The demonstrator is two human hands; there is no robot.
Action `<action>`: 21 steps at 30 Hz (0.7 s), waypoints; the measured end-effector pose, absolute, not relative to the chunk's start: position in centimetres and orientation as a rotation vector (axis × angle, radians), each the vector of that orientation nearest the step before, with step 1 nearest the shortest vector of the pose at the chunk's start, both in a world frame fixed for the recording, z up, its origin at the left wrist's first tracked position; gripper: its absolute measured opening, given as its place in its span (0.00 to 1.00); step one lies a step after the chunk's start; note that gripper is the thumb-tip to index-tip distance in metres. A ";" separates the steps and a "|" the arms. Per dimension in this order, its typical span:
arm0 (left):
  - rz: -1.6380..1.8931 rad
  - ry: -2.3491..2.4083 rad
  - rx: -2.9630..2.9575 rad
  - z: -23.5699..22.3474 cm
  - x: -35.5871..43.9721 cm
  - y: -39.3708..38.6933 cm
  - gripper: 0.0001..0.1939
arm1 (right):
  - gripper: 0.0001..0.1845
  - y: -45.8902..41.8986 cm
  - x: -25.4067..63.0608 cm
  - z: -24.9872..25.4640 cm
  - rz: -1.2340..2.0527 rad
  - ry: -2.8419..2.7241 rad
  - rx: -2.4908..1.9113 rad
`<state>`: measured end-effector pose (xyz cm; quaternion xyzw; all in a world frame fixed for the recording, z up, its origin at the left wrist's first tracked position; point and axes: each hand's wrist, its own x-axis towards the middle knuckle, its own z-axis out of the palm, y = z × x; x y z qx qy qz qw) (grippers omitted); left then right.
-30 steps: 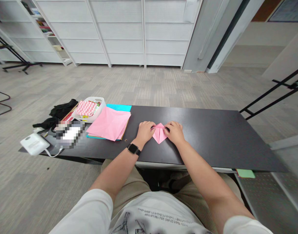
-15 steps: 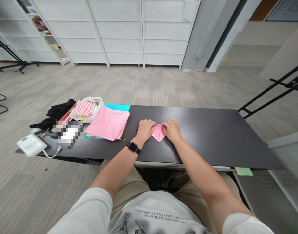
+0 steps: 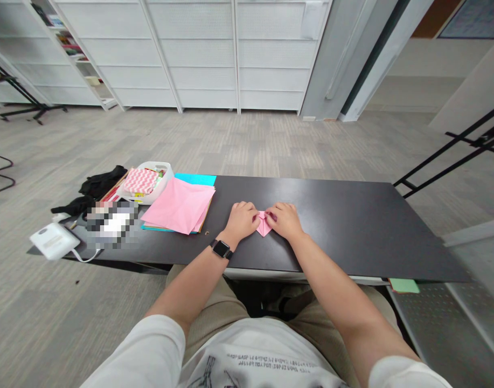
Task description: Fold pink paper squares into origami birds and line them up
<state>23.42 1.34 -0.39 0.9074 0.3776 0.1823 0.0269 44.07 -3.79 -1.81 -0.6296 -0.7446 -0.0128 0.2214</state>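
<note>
A small folded piece of pink paper [image 3: 264, 227] lies on the dark table, its pointed end toward me and creases running across its face. My left hand [image 3: 242, 220] grips its left upper edge, fingers curled and thumb against the paper. From the other side my right hand [image 3: 285, 220] pinches the right upper edge. The two thumbs and fingertips are close together near the paper's top, and they hide part of it. On my left wrist sits a black smartwatch [image 3: 221, 248].
Left of my hands lies a stack of pink paper sheets [image 3: 178, 205] over blue ones. Behind it stands a white basket [image 3: 165, 180] with a pink zigzag-patterned item. A white power bank [image 3: 54, 241] with a cable rests at the table's [image 3: 352, 226] left end, near black cloth [image 3: 101, 183].
My fingertips have drawn closer together over the top of the pink paper. Its upper part now looks folded down, and less of it shows.
</note>
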 end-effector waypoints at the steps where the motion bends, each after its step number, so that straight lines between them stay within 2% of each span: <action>1: 0.563 1.182 2.798 -0.3 23.6 1.2 0.11 | 0.11 -3.8 44.0 -1.8 -0.036 -2.065 -1.747; 5: 0.571 1.182 2.794 -0.3 23.8 1.0 0.14 | 0.12 -3.7 43.7 -1.7 -0.027 -2.075 -1.787; 17: 0.495 1.240 2.767 -0.3 23.9 0.9 0.14 | 0.11 -4.2 44.7 -1.4 -0.040 -1.805 -1.985; 21: 0.526 1.207 2.767 -0.2 23.9 0.9 0.14 | 0.13 -4.2 45.1 -1.7 -0.055 -1.823 -1.909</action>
